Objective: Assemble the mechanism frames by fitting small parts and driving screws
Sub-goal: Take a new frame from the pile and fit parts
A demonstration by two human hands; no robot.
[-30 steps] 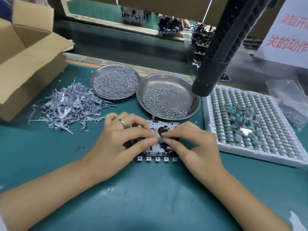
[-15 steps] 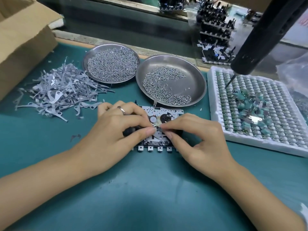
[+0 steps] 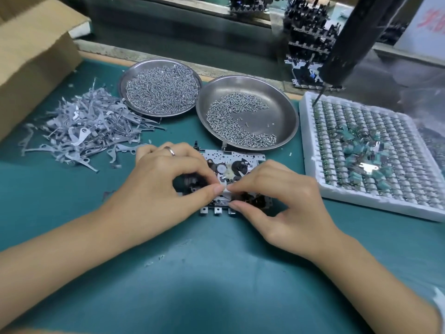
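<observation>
The mechanism frame (image 3: 232, 175) is lying flat on the green mat, just in front of the half-filled screw dish (image 3: 248, 112). The left hand (image 3: 166, 186) and right hand (image 3: 281, 198) are meeting over it, fingertips pinched together on a small flat metal part (image 3: 225, 192). That sliver is likely slipping or seating crooked if either pinch loosens. Compared with a second ago, both hands are sitting much as they were on the frame, the grip unchanged; the view is tilting lower.

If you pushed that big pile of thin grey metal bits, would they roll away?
Probably not: the grey metal pieces look flat and hooked, so they would likely slide and snag together. Each looks thin, so probably light and bendy. Lifting one might drag tangled neighbours along.
</observation>
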